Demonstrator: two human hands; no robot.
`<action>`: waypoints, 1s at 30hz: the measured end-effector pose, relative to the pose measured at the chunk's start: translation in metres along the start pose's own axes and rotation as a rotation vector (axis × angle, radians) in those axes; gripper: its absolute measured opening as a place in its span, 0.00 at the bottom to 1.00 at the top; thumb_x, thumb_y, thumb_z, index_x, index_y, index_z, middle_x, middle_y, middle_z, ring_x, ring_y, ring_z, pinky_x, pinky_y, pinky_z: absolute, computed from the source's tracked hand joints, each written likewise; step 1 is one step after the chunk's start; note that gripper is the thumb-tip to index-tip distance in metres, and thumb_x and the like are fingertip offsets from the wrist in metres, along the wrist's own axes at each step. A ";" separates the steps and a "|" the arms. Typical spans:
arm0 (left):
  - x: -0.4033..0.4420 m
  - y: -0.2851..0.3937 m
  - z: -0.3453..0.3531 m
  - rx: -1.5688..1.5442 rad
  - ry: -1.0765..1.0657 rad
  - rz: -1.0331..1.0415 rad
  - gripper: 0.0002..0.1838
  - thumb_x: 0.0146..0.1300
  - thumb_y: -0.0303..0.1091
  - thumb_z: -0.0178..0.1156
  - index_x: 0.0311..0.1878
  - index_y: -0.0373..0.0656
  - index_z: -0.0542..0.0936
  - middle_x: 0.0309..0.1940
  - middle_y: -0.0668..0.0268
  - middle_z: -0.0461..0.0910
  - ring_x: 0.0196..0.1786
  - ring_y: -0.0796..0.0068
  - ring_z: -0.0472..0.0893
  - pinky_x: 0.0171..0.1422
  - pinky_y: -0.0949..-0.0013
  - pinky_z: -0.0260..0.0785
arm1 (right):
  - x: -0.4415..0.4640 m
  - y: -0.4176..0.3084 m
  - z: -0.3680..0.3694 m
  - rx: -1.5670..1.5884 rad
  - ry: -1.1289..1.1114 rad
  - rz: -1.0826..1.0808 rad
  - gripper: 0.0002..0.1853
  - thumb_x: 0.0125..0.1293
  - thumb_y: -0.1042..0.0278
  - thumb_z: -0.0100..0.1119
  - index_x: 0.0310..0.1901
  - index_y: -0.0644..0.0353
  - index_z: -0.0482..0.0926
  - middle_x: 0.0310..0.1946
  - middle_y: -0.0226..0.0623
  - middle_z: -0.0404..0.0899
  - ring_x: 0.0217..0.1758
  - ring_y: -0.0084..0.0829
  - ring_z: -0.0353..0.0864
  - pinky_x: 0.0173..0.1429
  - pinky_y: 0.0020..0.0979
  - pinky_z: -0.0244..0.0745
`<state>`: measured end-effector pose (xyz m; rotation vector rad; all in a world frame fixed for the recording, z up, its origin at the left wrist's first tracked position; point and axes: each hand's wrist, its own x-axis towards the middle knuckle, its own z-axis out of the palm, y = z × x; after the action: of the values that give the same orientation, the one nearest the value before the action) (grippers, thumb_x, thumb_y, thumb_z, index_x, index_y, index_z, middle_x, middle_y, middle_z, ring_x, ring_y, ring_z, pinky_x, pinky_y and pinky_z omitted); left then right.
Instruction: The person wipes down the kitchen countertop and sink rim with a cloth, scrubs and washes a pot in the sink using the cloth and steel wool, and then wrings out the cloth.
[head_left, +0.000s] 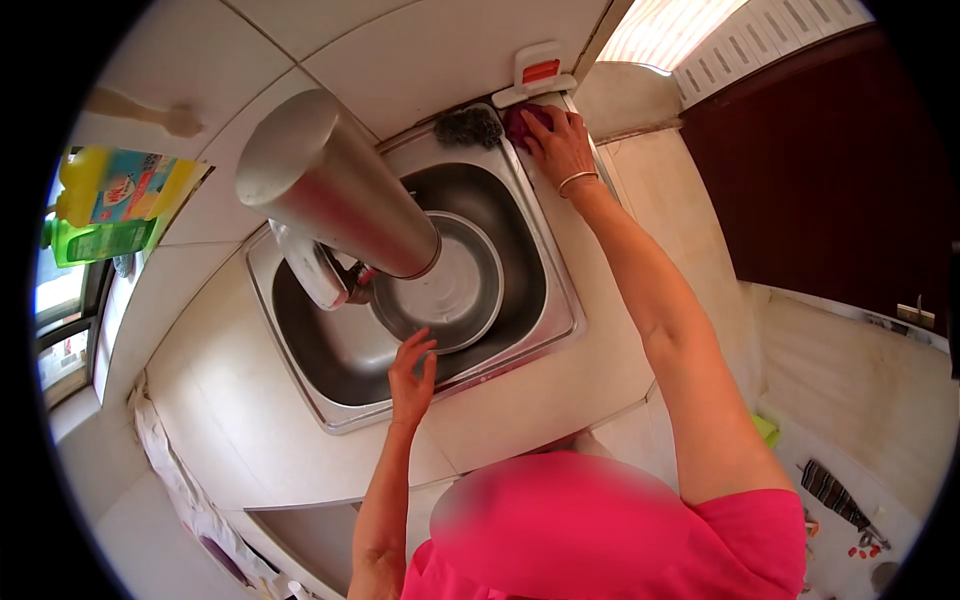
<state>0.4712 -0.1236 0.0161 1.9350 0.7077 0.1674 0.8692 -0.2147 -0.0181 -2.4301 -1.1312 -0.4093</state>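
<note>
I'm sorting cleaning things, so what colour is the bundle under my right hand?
Dark reddish purple: the bundle under your right hand, seen in the head view.

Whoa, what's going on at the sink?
A person in a bright pink top is at a silver rectangular metal sink. The right hand is on a soft-looking maroon bundle at its back corner, beside a fuzzy dark-grey scourer. The left hand is open by the near rim of a round silver metal bowl; I can't tell if it's touching. The bowl sits in the sink, partly hidden by a big silver metal cylinder.
</note>
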 end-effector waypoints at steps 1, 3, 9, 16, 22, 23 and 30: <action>-0.002 -0.001 0.001 0.002 0.008 0.003 0.10 0.58 0.24 0.56 0.43 0.39 0.80 0.53 0.57 0.76 0.57 0.58 0.74 0.62 0.62 0.63 | 0.002 -0.001 0.001 -0.012 -0.007 0.008 0.22 0.54 0.63 0.61 0.53 0.45 0.76 0.48 0.37 0.70 0.50 0.42 0.67 0.57 0.40 0.65; -0.004 -0.001 0.005 -0.012 0.017 0.004 0.10 0.58 0.24 0.56 0.43 0.38 0.80 0.53 0.57 0.76 0.56 0.58 0.75 0.62 0.62 0.63 | -0.013 -0.009 -0.004 0.002 -0.030 0.010 0.20 0.54 0.64 0.61 0.51 0.46 0.76 0.45 0.37 0.71 0.48 0.42 0.68 0.53 0.40 0.67; 0.023 0.011 0.015 0.069 -0.015 0.145 0.13 0.58 0.22 0.55 0.47 0.39 0.78 0.55 0.56 0.73 0.59 0.57 0.72 0.63 0.62 0.63 | -0.061 -0.024 -0.044 0.168 -0.109 0.093 0.19 0.54 0.66 0.61 0.49 0.52 0.76 0.41 0.37 0.71 0.46 0.40 0.71 0.49 0.37 0.70; 0.197 0.094 0.071 0.368 0.160 0.587 0.24 0.58 0.21 0.52 0.60 0.47 0.70 0.64 0.58 0.62 0.64 0.53 0.63 0.66 0.58 0.59 | -0.066 -0.037 -0.050 0.271 -0.106 -0.082 0.20 0.57 0.74 0.57 0.53 0.57 0.73 0.48 0.39 0.72 0.53 0.43 0.69 0.56 0.38 0.69; 0.267 0.098 0.103 0.679 0.240 0.506 0.24 0.46 0.17 0.55 0.51 0.43 0.74 0.59 0.56 0.64 0.60 0.51 0.64 0.61 0.58 0.62 | -0.061 -0.026 -0.040 0.272 -0.099 -0.096 0.20 0.55 0.76 0.57 0.52 0.58 0.73 0.48 0.39 0.72 0.53 0.43 0.70 0.57 0.38 0.68; 0.269 0.094 0.098 0.642 0.166 0.509 0.24 0.45 0.17 0.56 0.49 0.43 0.74 0.58 0.57 0.65 0.59 0.52 0.64 0.59 0.58 0.64 | -0.060 -0.023 -0.040 0.278 -0.102 -0.111 0.20 0.55 0.76 0.57 0.52 0.58 0.73 0.47 0.39 0.73 0.52 0.43 0.70 0.57 0.38 0.68; 0.170 0.057 0.049 0.554 0.185 0.614 0.17 0.49 0.17 0.55 0.44 0.44 0.76 0.50 0.59 0.71 0.54 0.55 0.69 0.51 0.60 0.69 | -0.013 -0.041 -0.033 0.387 -0.012 -0.170 0.19 0.52 0.78 0.56 0.49 0.57 0.75 0.47 0.39 0.73 0.51 0.42 0.71 0.56 0.37 0.69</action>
<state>0.6533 -0.0869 0.0102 2.6563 0.2603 0.5839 0.8266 -0.2158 0.0153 -2.0136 -1.2925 -0.2022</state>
